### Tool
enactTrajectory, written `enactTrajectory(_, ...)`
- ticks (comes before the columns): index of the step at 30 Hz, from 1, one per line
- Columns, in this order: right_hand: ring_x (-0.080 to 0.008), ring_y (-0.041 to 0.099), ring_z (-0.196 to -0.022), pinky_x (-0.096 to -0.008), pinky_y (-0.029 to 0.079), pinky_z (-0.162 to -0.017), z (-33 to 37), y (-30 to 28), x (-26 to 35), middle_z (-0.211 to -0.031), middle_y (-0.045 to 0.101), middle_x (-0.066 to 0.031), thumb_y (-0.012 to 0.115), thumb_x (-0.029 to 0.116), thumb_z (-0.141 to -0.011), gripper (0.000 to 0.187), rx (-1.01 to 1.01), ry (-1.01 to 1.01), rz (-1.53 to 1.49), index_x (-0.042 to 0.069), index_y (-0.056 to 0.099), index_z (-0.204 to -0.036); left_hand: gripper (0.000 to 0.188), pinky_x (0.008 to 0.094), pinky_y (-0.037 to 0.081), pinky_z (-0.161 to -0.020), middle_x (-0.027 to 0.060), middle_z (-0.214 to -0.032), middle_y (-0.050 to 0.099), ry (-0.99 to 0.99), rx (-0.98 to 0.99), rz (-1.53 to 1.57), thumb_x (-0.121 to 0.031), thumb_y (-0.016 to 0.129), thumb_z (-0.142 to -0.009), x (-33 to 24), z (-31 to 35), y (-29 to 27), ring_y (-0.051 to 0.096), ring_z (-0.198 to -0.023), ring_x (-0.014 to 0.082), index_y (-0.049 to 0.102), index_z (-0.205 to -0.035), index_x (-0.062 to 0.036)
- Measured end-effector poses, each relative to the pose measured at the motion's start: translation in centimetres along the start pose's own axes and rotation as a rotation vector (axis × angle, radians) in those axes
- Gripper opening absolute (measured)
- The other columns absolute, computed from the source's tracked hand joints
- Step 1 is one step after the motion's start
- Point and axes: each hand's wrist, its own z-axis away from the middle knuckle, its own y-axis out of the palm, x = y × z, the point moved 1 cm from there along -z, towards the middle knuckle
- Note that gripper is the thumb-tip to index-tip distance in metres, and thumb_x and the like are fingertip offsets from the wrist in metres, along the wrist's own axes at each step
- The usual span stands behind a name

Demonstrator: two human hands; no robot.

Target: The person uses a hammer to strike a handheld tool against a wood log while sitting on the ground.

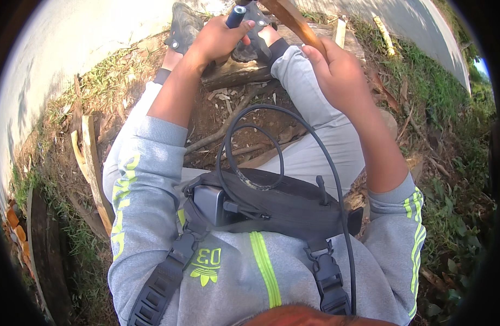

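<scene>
My left hand (220, 41) is closed around an upright blue handle (236, 17) with a bright metal cap, which looks like a chisel; its lower end is hidden behind the hand. In my right hand (339, 73) is the wooden handle of a hammer (294, 23). A small dark part of its head shows at the top edge, just above the blue handle's cap. Beneath my left hand and between my feet lies a piece of wood (236, 75), partly covered. Dark sandals (184, 27) are on my feet, on either side of the left hand.
Pale wood chips (222, 96) and sticks (90, 163) litter the soil and grass. A black waist bag (282, 209) with a grey device (209, 204) rests on my lap, and a looped black cable (320, 144) rises from it. A paved strip (60, 60) runs beyond.
</scene>
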Motion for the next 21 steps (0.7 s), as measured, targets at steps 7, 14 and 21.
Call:
enactTrajectory(7, -0.0201, 0.058, -0.063, -0.0344, 0.049, -0.064, -0.2, 0.6, -0.3, -0.072, 0.06, -0.0124, 0.059, 0.042, -0.106, 0.038, -0.096, -0.063, -0.145, 0.005, 0.069, -0.111, 0.049, 0.0301, 0.048, -0.065, 0.0018, -0.071, 0.063, 0.059, 0.01, -0.123, -0.052, 0.068, -0.099, -0.9, -0.8, -0.5, 0.06, -0.068, 0.0123, 0.076, -0.085, -0.0062)
enactTrajectory(14, -0.0093, 0.051, -0.062, -0.03, 0.043, -0.058, -1.2, -0.9, 0.8, -0.071, 0.055, 0.0012, 0.06, 0.035, -0.109, 0.035, -0.174, -0.07, -0.375, 0.001, 0.061, -0.113, 0.056, 0.0315, 0.049, -0.066, 0.0021, -0.076, 0.068, 0.046, 0.03, -0.237, -0.063, 0.064, -0.097, -0.7, -0.9, -1.7, 0.062, -0.073, 0.0139, 0.077, -0.084, -0.0091)
enactTrajectory(21, -0.0227, 0.06, -0.06, -0.036, 0.047, -0.06, -1.6, -0.9, 2.4, -0.069, 0.061, -0.012, 0.063, 0.035, -0.105, 0.034, -0.104, 0.014, -0.183, 0.002, 0.067, -0.108, 0.053, 0.033, 0.049, -0.072, 0.0013, -0.079, 0.071, 0.001, 0.05, -0.165, -0.059, 0.064, -0.098, -0.2, -0.8, -2.4, 0.062, -0.077, 0.0137, 0.076, -0.082, -0.0095)
